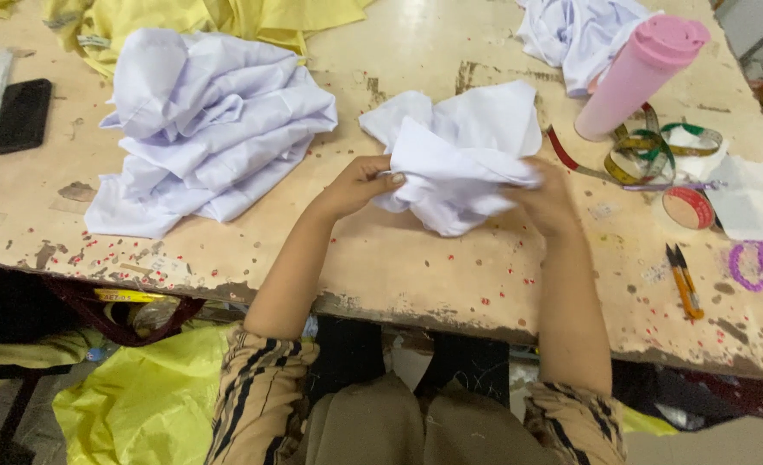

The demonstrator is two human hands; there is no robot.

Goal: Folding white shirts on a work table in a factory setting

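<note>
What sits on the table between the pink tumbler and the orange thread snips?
In the head view, a coiled measuring tape and a red-rimmed tape roll lie between the pink tumbler and orange snips.

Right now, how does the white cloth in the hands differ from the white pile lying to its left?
The held cloth is smaller and bunched up between the left hand and right hand; the pile is larger and lies untouched on the table. The held cloth looks pure white; the pile has a faint lilac tint. Both are crumpled fabric on the same worn tabletop.
</note>
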